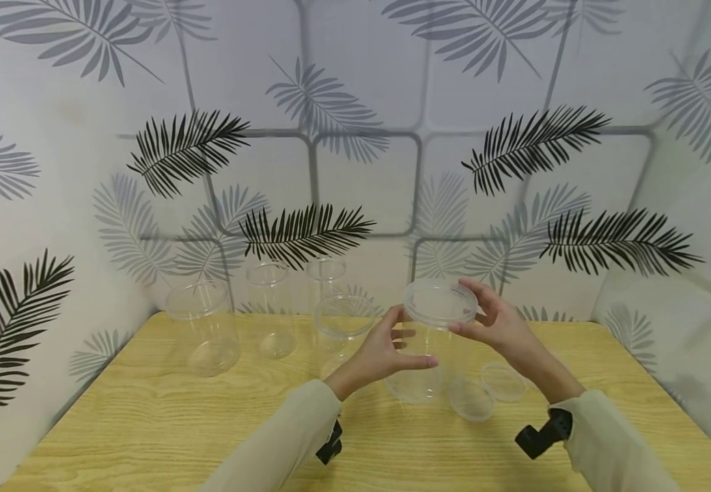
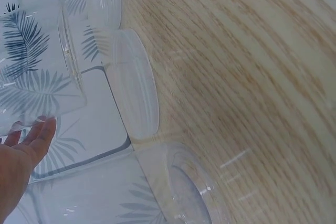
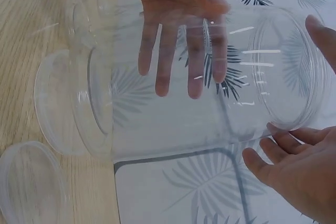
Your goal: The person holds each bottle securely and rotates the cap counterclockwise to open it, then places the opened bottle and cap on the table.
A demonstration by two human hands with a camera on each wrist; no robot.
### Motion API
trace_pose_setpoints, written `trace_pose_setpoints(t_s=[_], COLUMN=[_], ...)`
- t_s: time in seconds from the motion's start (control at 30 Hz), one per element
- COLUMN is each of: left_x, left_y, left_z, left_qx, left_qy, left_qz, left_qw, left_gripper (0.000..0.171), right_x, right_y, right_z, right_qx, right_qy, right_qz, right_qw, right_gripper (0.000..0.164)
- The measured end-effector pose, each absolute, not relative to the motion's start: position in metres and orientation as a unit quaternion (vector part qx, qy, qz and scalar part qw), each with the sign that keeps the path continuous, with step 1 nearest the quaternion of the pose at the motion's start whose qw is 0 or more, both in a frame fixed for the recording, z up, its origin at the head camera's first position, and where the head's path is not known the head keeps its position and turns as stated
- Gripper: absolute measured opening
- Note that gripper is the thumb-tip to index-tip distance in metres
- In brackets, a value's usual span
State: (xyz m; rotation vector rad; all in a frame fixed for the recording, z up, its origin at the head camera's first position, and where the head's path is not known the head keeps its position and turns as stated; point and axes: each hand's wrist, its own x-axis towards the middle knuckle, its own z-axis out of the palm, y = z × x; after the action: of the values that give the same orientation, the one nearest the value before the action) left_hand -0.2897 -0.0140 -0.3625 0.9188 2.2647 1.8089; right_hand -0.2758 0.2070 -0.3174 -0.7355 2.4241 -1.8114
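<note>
A tall clear cylindrical jar point(image 1: 447, 352) stands in front of me, a round clear lid point(image 1: 440, 303) at its top. My left hand point(image 1: 376, 355) holds the jar at its side, thumb across the front and fingers behind. Those long, spread fingers point(image 3: 195, 66) show through the clear wall in the right wrist view. My right hand point(image 1: 503, 324) grips the lid's rim from the right, thumb at the near edge and index finger at the far edge. In the left wrist view, fingertips point(image 2: 48, 128) overlap the edge of a clear vessel.
Two more round lids point(image 1: 472, 400) point(image 1: 503, 381) lie flat on the wood-grain table point(image 1: 207, 437), just right of the jar. Several clear, lidless jars point(image 1: 201, 318) point(image 1: 270, 301) stand to the left and behind. A leaf-patterned wall point(image 1: 361, 184) rises behind the table.
</note>
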Motion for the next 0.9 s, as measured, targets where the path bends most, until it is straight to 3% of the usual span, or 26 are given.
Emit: trace_pose_setpoints(t_s=[0.2, 0.43, 0.6, 0.73, 0.9], left_x=[-0.298, -0.297, -0.297, -0.297, -0.298], left_y=[-0.013, -0.015, -0.015, -0.015, -0.014], left_z=[-0.373, -0.372, -0.372, -0.372, -0.372], left_qx=[0.305, 0.325, 0.327, 0.322, 0.311], left_qy=[0.744, 0.736, 0.740, 0.747, 0.748], left_qz=[0.592, 0.591, 0.584, 0.579, 0.584], left_qw=[0.049, 0.057, 0.059, 0.058, 0.055], left_gripper=[0.082, 0.078, 0.079, 0.079, 0.079], right_x=[-0.280, -0.294, -0.300, -0.298, -0.290], right_y=[0.215, 0.227, 0.231, 0.231, 0.228], right_z=[-0.319, -0.318, -0.317, -0.318, -0.319], right_qx=[-0.277, -0.375, -0.396, -0.393, -0.348], right_qy=[0.757, 0.672, 0.645, 0.649, 0.698], right_qz=[-0.591, -0.625, -0.631, -0.632, -0.621], right_qw=[0.035, 0.128, 0.168, 0.156, 0.079], right_gripper=[0.069, 0.064, 0.066, 0.067, 0.069])
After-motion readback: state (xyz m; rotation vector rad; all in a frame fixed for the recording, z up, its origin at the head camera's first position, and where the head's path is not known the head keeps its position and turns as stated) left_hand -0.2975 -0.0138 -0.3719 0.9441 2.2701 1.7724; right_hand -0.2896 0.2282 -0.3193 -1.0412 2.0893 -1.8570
